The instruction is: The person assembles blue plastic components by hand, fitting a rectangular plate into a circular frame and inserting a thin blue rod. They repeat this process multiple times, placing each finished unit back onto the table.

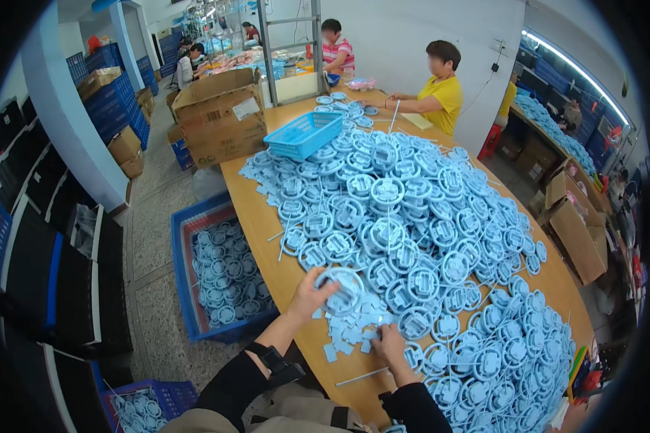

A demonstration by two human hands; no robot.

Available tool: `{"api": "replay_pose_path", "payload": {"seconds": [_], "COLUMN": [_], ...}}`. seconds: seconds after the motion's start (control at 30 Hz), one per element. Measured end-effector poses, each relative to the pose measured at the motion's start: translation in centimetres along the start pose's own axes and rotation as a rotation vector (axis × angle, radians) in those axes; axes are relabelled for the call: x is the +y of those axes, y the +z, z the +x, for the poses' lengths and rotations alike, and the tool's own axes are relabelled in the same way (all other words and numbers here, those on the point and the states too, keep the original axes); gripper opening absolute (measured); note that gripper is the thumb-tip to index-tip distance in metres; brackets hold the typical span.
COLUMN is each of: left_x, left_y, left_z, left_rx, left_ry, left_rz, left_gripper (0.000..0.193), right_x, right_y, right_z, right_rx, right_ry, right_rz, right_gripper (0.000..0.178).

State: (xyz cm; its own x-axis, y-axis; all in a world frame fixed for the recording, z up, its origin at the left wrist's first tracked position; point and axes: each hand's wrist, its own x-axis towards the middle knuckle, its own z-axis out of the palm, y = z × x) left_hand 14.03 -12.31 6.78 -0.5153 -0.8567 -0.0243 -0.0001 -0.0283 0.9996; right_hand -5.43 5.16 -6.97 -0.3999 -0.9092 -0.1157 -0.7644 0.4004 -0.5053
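My left hand [310, 294] grips a light-blue round plastic part [344, 290] by its rim, raised over the near side of the table. Beneath it lies a scatter of small flat light-blue plastic squares [350, 328]. At the right edge of that scatter is my right hand [391, 346], its fingers bent together and pointing down; whatever they may hold is hidden. A large heap of similar round plastic parts [412, 209] rises just beyond both hands. A second heap [491, 361] spreads to the right of my right forearm.
Left of the wooden table [285, 278], a blue crate [184, 289] on the floor holds more round parts. A light-blue basket [318, 137] rests at the heap's far side beside a cardboard box [220, 119]. Across the table works a person in yellow [444, 101].
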Motion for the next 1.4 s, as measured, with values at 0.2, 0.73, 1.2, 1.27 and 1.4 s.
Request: {"api": "replay_pose_path", "payload": {"seconds": [0.2, 0.73, 1.2, 1.27, 1.4], "left_x": [-4.0, -3.6, -3.4, -4.6, -6.6], "left_y": [0.8, 8.0, 11.1, 11.9, 14.5], "left_z": [-2.4, -4.3, -5.2, -5.2, -4.9], "left_rx": [0.078, -0.068, -0.333, -0.262, -0.431], "left_ry": [-0.236, 0.110, -0.020, 0.021, -0.093], "left_rz": [-0.707, -0.143, 0.026, 0.170, 0.253], "left_gripper": [0.032, 0.047, 0.058, 0.060, 0.062], "right_x": [0.9, -6.7, -1.6, -1.2, 2.1], "right_y": [-0.5, -8.3, -8.6, -8.5, -7.3], "right_z": [1.8, -1.0, -3.2, -3.9, -6.9], "right_rx": [0.106, -0.147, 0.045, 0.094, 0.149], "right_ry": [0.172, 0.378, 0.271, 0.300, 0.459], "right_rz": [0.709, 1.404, 1.407, 1.425, 1.428], "right_gripper": [0.016, 0.023, 0.033, 0.031, 0.028]}}
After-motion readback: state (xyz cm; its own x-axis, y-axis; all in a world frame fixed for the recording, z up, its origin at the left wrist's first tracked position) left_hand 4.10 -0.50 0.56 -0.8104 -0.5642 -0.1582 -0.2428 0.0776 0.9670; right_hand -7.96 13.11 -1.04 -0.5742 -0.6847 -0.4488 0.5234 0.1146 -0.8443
